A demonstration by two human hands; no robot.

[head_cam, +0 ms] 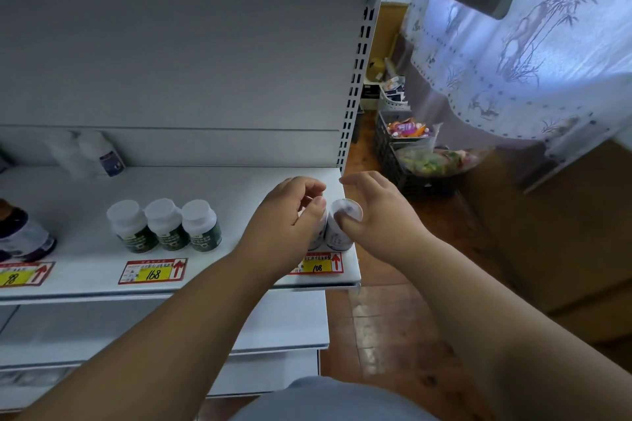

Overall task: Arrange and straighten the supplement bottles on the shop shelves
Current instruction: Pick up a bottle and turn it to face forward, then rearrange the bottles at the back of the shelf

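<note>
At the right end of the white shelf (pixel 239 188) stand two small white bottles above a price tag marked 108 (pixel 319 264). My right hand (pixel 379 212) grips the right bottle (pixel 342 232) with the thumb on its cap. My left hand (pixel 290 215) curls round the left bottle (pixel 316 239), which is mostly hidden under it. Three white-capped bottles with green labels (pixel 167 225) stand in a row to the left, above the 168 tag.
A dark purple bottle (pixel 20 236) stands at the far left, and a blurred white bottle (pixel 102 154) at the shelf's back. Past the shelf end, black crates of packets (pixel 413 150) sit on a wooden floor. A patterned curtain (pixel 530 61) hangs at right. Lower shelf (pixel 280 328) below.
</note>
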